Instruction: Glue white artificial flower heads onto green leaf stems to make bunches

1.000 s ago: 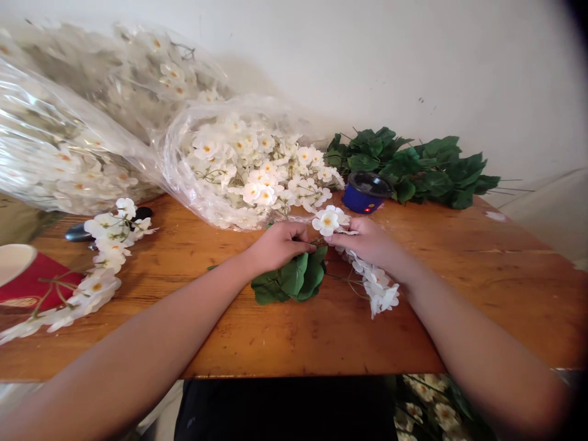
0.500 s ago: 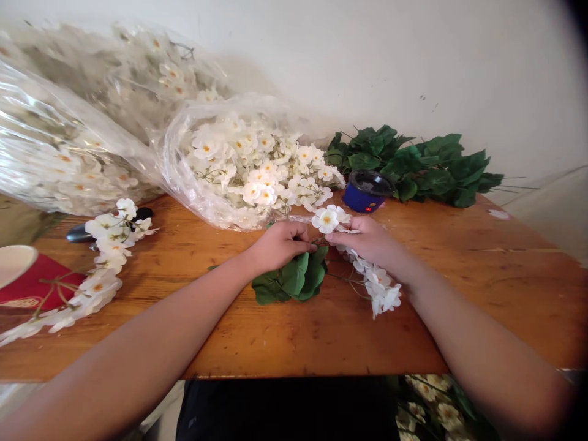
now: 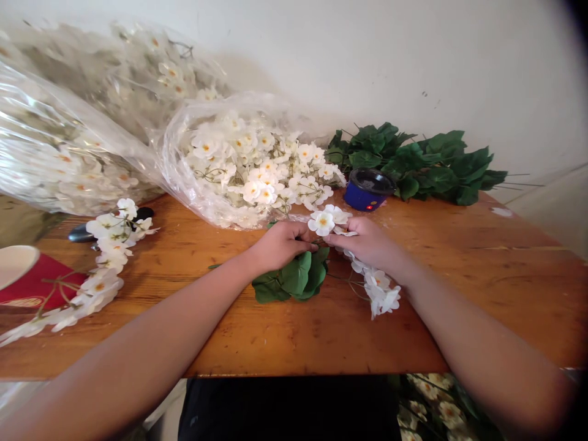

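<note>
Over the middle of the wooden table, my left hand (image 3: 283, 245) is closed in a pinch on a bunch of green artificial leaves (image 3: 294, 278); its stem end is hidden by the fingers. Close beside it, my right hand (image 3: 361, 240) grips a spray of white artificial flowers (image 3: 380, 291). Some blossoms (image 3: 322, 222) stick up between the two hands, and others hang below the right one toward the table. Thumbs and fingertips almost meet where the leaves and the flower stem come together. Whether the stems touch there is hidden.
Clear plastic bags (image 3: 177, 131) full of white flowers lie at the back left. A blue pot with a black rim (image 3: 367, 201) stands before a heap of green leaves (image 3: 436, 160). At left, a red paper cup (image 3: 41, 282) lies beside another flower spray (image 3: 103, 283) on the table (image 3: 482, 294).
The blossoms between my hands have shifted slightly left, and my right hand has moved a touch with them. Both hands keep their grip.
</note>
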Demonstrator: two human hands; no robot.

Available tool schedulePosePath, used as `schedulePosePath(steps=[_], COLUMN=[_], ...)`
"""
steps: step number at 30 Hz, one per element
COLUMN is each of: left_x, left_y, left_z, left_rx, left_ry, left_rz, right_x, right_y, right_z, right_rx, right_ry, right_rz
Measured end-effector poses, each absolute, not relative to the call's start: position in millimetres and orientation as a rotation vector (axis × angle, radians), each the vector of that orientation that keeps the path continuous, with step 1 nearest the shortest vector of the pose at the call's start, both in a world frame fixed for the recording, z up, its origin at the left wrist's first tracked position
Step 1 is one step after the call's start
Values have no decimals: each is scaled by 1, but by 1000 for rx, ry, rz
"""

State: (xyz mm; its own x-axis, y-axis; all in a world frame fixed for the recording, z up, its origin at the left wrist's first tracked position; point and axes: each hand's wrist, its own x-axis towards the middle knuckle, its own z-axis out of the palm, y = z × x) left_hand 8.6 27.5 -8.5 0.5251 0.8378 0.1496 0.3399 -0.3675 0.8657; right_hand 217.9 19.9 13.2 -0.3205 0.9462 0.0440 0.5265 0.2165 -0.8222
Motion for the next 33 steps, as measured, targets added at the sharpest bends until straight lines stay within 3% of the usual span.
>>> schedulePosePath(steps=[10, 33], left_x=[9, 13], left_y=[28, 27], left_z=[-7, -7], left_rx=[1909, 1905], left_ry=[959, 979], left_rz=[762, 700], right_x=[217, 216], right_y=[21, 21], right_z=[12, 0], right_rx=[-1484, -1327], right_ry=[-1966, -2142], right_rz=[852, 734])
